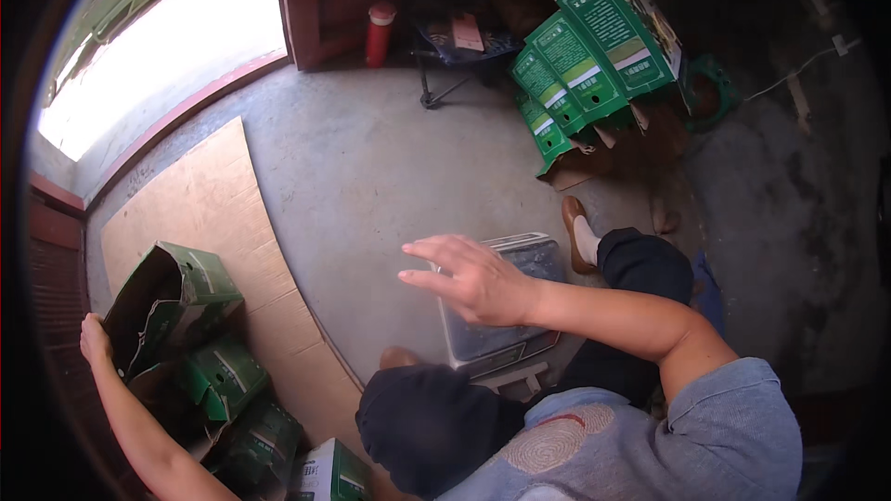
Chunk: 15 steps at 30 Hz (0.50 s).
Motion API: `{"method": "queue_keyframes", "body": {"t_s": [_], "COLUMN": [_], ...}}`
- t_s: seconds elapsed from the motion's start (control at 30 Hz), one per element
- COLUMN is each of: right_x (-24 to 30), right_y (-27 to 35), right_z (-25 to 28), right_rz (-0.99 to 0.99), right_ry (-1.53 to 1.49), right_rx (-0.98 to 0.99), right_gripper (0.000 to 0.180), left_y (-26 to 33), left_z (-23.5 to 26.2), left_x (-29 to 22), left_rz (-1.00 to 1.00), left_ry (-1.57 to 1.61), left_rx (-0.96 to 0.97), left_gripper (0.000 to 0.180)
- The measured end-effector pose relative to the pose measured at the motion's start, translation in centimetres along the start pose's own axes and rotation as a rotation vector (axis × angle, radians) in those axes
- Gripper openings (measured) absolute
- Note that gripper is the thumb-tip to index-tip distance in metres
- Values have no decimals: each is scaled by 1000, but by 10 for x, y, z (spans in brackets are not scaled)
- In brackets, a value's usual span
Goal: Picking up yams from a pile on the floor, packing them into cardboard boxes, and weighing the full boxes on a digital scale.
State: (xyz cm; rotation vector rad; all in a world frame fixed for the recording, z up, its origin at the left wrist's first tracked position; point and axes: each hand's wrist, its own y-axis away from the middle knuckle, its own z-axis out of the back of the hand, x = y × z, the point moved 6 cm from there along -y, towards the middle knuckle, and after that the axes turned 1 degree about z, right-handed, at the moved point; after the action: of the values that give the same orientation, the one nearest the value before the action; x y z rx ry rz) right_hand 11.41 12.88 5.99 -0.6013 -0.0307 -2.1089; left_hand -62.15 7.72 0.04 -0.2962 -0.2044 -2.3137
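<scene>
At the far left, my left hand is closed on the rim of an open green cardboard box, which stands tilted at the edge of a flat cardboard sheet. The box's inside is dark. Closer to me, more green boxes crowd beside my left forearm. In the middle, my right hand hangs in the air with fingers apart and nothing in them. Below it, between my legs, lies a flat scale with a dark top and a pale frame. My right hand and forearm hide part of it.
The cardboard sheet covers the floor at left. Several green boxes stand in a row at the back right. A red bottle and a low folding stool are by the dark red door. A bright doorway opens at upper left.
</scene>
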Motion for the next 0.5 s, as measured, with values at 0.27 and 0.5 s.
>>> {"method": "queue_keyframes", "body": {"t_s": [0.27,0.5], "right_x": [-36,-46], "right_y": [188,263], "right_z": [169,250], "right_rz": [-530,-615], "right_ry": [232,121], "right_rx": [-244,-547], "right_gripper": [44,46], "left_y": [68,228], "left_z": [124,172], "left_x": [-172,-372], "left_rz": [-101,-551], "left_ry": [-162,490], "left_rx": [-304,-434], "left_gripper": [74,65]}}
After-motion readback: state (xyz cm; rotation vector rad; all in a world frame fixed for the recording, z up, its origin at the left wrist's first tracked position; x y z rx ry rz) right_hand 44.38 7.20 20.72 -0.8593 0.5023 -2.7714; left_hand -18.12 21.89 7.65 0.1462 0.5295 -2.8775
